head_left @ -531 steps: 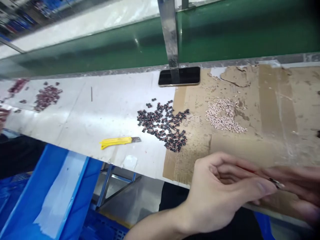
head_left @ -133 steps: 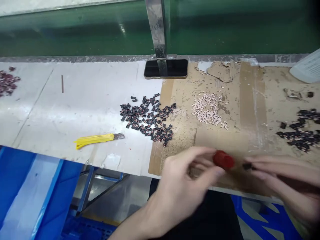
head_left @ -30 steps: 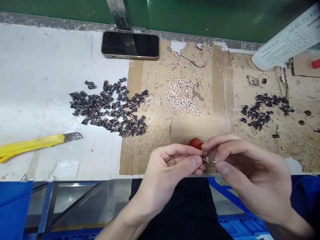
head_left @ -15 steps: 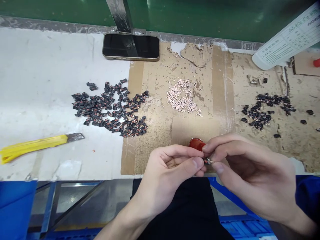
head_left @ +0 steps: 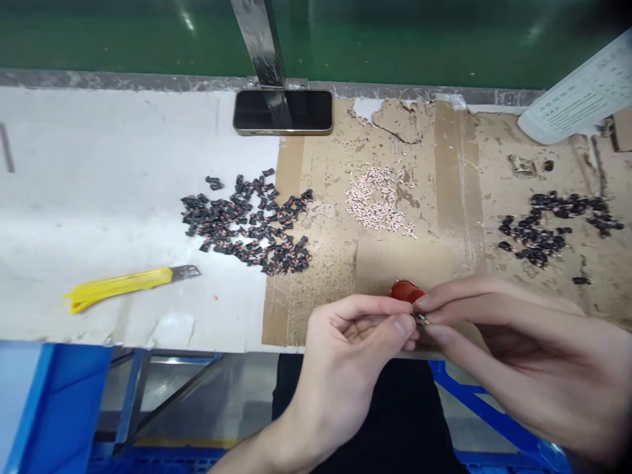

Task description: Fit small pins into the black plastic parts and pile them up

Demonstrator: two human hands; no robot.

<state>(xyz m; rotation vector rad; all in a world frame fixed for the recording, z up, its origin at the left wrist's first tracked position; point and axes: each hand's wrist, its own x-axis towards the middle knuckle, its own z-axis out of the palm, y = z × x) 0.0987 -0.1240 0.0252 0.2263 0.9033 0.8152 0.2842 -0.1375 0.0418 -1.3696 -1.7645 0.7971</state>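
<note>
My left hand (head_left: pixel 353 355) pinches a small black part (head_left: pixel 419 318) between thumb and forefinger, near the table's front edge. The fingertips of my right hand (head_left: pixel 503 336) are closed at the light-coloured end of the same part, so both hands meet there. Just behind the fingertips lies a red, round-ended object (head_left: pixel 405 290), partly hidden by my right hand. A pile of small pale pieces (head_left: pixel 378 201) is farther back. To the left is a large pile of black parts (head_left: pixel 247 224), and another black pile (head_left: pixel 538 230) lies to the right.
A yellow utility knife (head_left: pixel 123 286) with its blade out lies at the left. At the back, a phone (head_left: pixel 283 112) rests against a metal post (head_left: pixel 261 43). A white bottle (head_left: pixel 582 92) stands at the back right. Blue crates or frames (head_left: pixel 69 401) are below the table edge.
The whole view has shifted, so the table items appear farther right. Both hands still meet at the small part, and less of its light end shows between the fingertips.
</note>
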